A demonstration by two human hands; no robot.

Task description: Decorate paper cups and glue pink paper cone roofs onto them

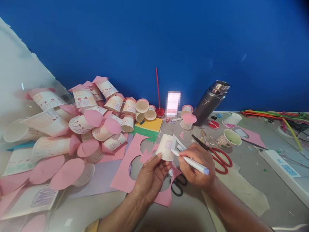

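Observation:
My left hand (153, 174) grips a white paper cup (164, 146) near its rim, with the cup turned upside down and slightly tilted. A small purple window drawing shows on the cup's side. In my right hand (199, 166) is a white marker (194, 164) with a purple end, its tip at or very near the drawing. Below the cup lies pink paper (132, 158) with round pieces cut out. Black-handled scissors (178, 185) rest partly over that paper, their blades mostly hidden by my left hand and the cup.
Decorated paper cups with pink tops (83, 124) are heaped at the left. A dark steel flask (209, 103) leans at the back. Red-handled scissors (220, 159), a patterned cup (228, 139) and a white power strip (285, 170) lie to the right. A blue wall (135, 42) stands behind.

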